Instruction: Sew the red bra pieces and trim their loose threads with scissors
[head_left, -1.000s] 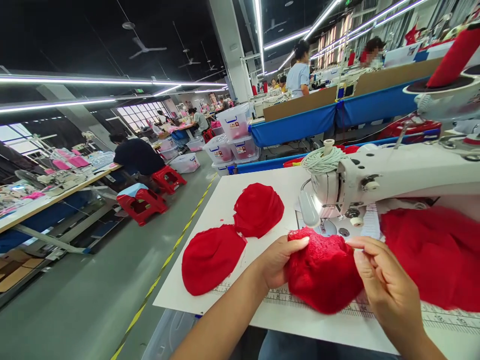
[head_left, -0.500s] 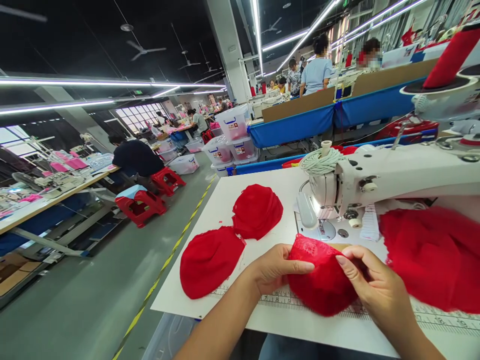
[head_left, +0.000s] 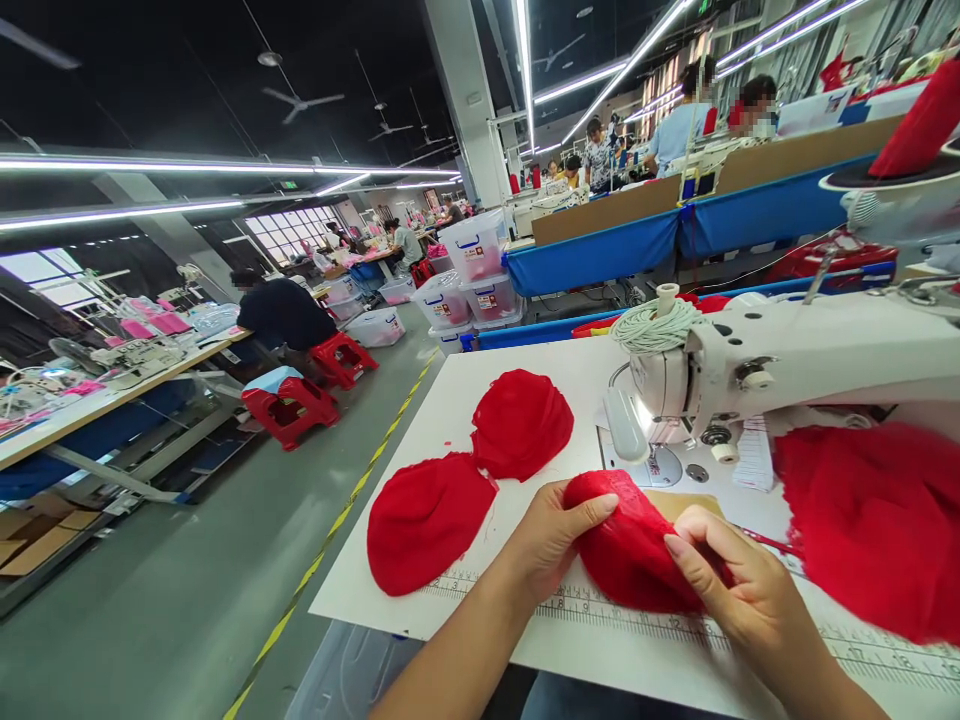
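Observation:
Both my hands hold one red fabric cup piece (head_left: 634,545) just above the white sewing table (head_left: 450,395), over the printed ruler strip (head_left: 600,605). My left hand (head_left: 551,535) grips its left edge with the thumb on top. My right hand (head_left: 731,585) pinches its right side, fingers closed. The white sewing machine (head_left: 757,370) head stands right behind the piece. Two stacks of red cup pieces lie to the left, one near (head_left: 424,520) and one farther back (head_left: 521,420). A heap of red fabric (head_left: 877,520) lies at the right.
A cone of pale thread (head_left: 652,322) sits on the machine. A yellow-taped aisle (head_left: 330,530) runs left of the table. Red stools (head_left: 292,405), clear storage bins (head_left: 469,270) and blue-skirted work tables (head_left: 600,250) with other workers stand beyond.
The red cup piece has been folded and lowered toward the table edge, and its lace top no longer shows. My right hand shifted down and closed more over it.

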